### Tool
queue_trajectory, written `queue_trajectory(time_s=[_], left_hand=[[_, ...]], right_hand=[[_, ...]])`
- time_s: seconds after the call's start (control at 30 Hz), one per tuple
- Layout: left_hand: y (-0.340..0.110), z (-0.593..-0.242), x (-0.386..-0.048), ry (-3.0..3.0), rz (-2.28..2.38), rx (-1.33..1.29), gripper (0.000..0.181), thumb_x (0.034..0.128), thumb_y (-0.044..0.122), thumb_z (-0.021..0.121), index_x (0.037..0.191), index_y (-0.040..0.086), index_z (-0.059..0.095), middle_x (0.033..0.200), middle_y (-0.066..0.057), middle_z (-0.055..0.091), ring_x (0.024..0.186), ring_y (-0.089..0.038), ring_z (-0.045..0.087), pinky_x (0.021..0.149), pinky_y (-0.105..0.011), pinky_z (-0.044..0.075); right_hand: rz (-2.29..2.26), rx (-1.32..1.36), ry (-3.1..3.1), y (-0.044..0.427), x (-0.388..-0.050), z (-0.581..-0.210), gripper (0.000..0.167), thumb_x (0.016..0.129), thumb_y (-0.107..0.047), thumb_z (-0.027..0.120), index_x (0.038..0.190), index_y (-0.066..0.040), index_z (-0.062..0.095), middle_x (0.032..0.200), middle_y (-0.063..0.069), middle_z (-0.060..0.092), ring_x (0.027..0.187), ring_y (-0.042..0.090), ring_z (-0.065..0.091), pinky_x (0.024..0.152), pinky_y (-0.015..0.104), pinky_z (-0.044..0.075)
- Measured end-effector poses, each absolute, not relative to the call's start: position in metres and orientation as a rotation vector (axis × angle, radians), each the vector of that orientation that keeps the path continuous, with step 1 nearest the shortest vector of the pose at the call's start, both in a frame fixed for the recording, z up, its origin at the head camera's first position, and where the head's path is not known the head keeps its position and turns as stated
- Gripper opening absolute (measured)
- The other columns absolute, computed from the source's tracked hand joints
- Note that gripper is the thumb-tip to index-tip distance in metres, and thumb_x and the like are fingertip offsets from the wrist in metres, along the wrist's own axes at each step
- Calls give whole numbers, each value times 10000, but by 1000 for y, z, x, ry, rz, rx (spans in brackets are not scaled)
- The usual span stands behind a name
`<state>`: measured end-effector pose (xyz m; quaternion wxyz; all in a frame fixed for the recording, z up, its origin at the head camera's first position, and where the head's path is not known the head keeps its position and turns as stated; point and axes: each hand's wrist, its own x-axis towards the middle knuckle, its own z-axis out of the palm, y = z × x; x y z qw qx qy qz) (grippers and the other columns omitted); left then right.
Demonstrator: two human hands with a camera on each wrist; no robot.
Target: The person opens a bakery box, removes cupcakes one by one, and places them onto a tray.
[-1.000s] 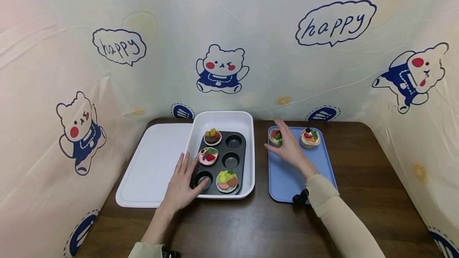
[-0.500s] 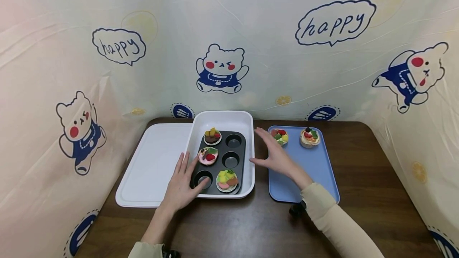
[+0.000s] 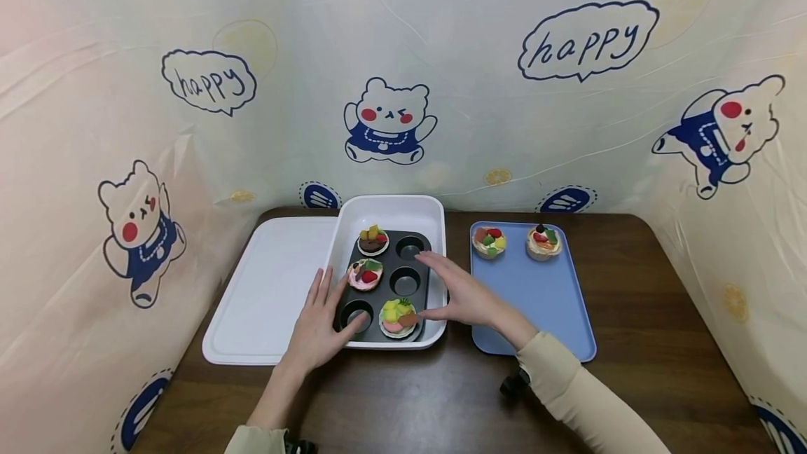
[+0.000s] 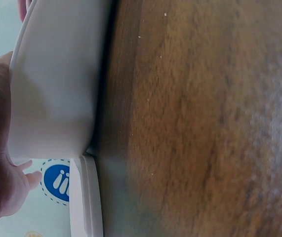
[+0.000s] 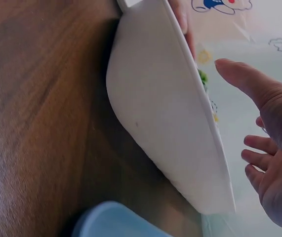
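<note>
A dark muffin pan lies inside a white plastic bin. In its cups sit a chocolate cupcake, a pink cupcake with a strawberry and a cupcake with yellow fruit; the other cups hold nothing. My left hand spreads over the bin's front left side, fingers straight, thumb above an unfilled cup. My right hand reaches over the bin's right rim, thumb and fingers apart, holding nothing; its thumb tip is near the yellow-fruit cupcake. The right wrist view shows this hand apart from the bin wall.
On the blue tray at the right, a fruit-topped cupcake and another with a dark berry stand at the back. A white lid-like tray lies left of the bin on the brown table. Printed cloth hangs behind.
My right hand has moved left, from above the fruit-topped cupcake on the blue tray to the bin's right rim, carrying nothing. My left hand has stayed in place.
</note>
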<state>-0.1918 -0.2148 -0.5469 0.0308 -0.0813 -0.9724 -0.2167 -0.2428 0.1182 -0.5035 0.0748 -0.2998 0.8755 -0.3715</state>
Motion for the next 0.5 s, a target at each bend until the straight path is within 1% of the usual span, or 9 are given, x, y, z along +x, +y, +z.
queue_trajectory(time_s=[0.2,0.33,0.43,0.5], left_hand=[[-215,-547,-192,-3001,-661,-249,923,974,604,705,1721,166,385,1855,-188,161,1738,-426,82,1313,-720,320],[-216,-547,-192,-2997,-667,-245,920,974,598,706,1724,175,381,1855,-186,162,1737,-427,83,1303,-726,333],[-216,-548,-192,-2995,-669,-244,921,973,596,708,1726,181,376,1855,-183,165,1736,-427,85,1297,-730,340],[-216,-548,-192,-2992,-672,-246,921,972,594,712,1725,179,380,1854,-185,170,1736,-428,87,1298,-731,339]], right_hand=[[-1042,-1012,2587,109,-238,-503,979,883,-298,948,1686,-112,420,1760,164,404,1612,371,446,1270,586,462],[-906,-1066,2606,103,-236,-504,973,855,-314,971,1660,-111,465,1723,188,452,1559,381,513,1243,580,491],[-834,-1069,2607,98,-235,-504,974,831,-332,989,1644,-124,494,1709,200,470,1546,393,526,1236,590,497],[-801,-1085,2604,93,-235,-505,978,815,-335,1001,1631,-111,510,1695,200,487,1528,391,545,1214,591,516]])
